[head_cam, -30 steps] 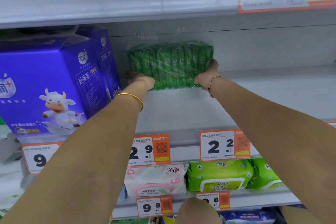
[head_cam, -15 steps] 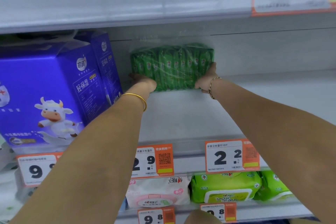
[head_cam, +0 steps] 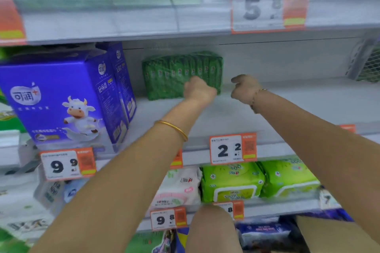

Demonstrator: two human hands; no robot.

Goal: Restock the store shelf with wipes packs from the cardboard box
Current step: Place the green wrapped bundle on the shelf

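I see one green wipes bundle (head_cam: 181, 74) set mid-frame on the shelf (head_cam: 287, 104). Right grip (head_cam: 244, 88) loosely curled, empty. Left grip (head_cam: 198, 90) in front of the bundle, hold unclear. Cardboard box out of view; likely more to stock.

Purple cow carton (head_cam: 61, 98) is parked far left; a 9.9 tag (head_cam: 67, 164) is clipped just below it, lime-green packs (head_cam: 232, 181) are stacked lower-right.

Showing glossy, crinkled plastic wrap on the wipes bundle (head_cam: 168, 76) just beyond the left hand (head_cam: 198, 91). Showing smooth, matt paint on the shelf (head_cam: 308, 104) beneath the right hand (head_cam: 244, 89). Gleaming as polished yellow metal on the bangle (head_cam: 171, 129) down-arm from the left hand.
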